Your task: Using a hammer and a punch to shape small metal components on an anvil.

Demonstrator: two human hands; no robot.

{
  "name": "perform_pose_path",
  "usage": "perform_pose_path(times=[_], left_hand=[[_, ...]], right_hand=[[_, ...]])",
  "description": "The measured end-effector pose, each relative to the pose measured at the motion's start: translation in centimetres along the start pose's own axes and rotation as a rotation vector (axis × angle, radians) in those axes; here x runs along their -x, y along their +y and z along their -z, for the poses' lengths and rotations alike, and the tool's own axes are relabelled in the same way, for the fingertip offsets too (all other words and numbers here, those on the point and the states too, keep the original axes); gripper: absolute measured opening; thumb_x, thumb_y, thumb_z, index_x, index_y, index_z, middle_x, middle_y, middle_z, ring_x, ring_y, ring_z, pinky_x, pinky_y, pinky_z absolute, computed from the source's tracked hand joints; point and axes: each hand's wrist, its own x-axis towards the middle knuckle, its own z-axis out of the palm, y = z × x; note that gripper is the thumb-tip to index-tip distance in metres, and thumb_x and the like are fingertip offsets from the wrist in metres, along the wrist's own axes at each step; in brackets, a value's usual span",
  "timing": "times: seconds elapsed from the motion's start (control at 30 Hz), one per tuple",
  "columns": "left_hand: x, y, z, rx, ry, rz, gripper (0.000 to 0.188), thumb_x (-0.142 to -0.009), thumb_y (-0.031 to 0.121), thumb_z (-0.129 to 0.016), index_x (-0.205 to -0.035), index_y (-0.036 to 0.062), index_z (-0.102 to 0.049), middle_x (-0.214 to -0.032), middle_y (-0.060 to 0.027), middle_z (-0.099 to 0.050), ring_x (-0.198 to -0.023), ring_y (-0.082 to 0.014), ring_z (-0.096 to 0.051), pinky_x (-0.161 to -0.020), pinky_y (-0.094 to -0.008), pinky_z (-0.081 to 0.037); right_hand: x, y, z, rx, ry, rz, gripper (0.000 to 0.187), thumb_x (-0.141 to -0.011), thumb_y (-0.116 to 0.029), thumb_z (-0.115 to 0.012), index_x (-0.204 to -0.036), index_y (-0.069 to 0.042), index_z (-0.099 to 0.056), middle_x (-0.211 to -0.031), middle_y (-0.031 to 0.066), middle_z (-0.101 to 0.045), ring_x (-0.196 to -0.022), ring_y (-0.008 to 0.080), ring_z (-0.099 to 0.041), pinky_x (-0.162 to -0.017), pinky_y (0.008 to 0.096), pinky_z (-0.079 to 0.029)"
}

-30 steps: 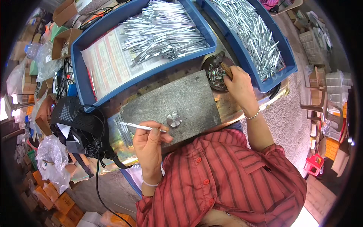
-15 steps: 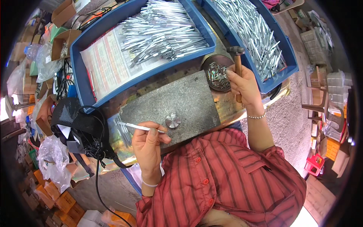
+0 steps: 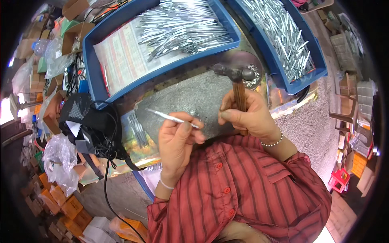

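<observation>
My left hand [image 3: 177,141] pinches a slim silver metal piece [image 3: 172,118] between thumb and fingers, its thin end pointing to the far left. My right hand [image 3: 255,115] grips a hammer [image 3: 240,96] by its wooden handle, the dark steel head up. Its thumb and forefinger press together at the near side; anything tiny between them is too small to make out. Both hands are over a grey metal slab [image 3: 174,96], where a small shiny disc [image 3: 193,112] shows partly behind my left fingers. Behind the hammer stands a round bowl [image 3: 240,58] of small metal bits.
Blue trays with heaps of slim silver pieces stand at the back, one left [image 3: 168,72] and one right [image 3: 288,87]. Several similar pieces [image 3: 137,128] lie left of the slab. A black bag [image 3: 87,121] with a cable sits at the left edge.
My right hand has come from the bowl toward me and left, bringing the hammer over the slab. My left hand, still holding the metal piece, has shifted slightly right and up.
</observation>
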Motion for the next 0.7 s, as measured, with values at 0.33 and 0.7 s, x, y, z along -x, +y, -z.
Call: perform_pose_path(times=[0.33,0.7], left_hand=[[0.3,-0.7,0.0,0.119,-0.056,0.030,0.016,-0.087,0.008,-0.056,-0.100,0.0017,-0.050,-0.088,-0.0142,-0.062,-0.064,-0.0164,-0.060,-0.056,-0.0253,-0.050],[0.4,-1.0,-0.2,0.294,-0.009,0.152,0.016,-0.087,0.016,-0.058,-0.097,0.0043,-0.051,-0.087,-0.0074,-0.058,-0.066,-0.0137,-0.056,-0.056,-0.0221,-0.045]], right_hand=[[-0.3,0.8,-1.3,0.128,-0.036,0.027,0.027,-0.076,-0.005,-0.068,-0.099,0.000,-0.053,-0.078,0.0078,-0.063,-0.059,0.0059,-0.056,-0.042,0.0150,-0.034],[0.1,1.5,-1.8,-0.027,-0.093,-0.037,0.018,-0.082,-0.012,-0.064,-0.093,-0.003,-0.053,-0.075,0.0045,-0.063,-0.047,0.0007,-0.041,-0.042,0.0154,-0.029]])
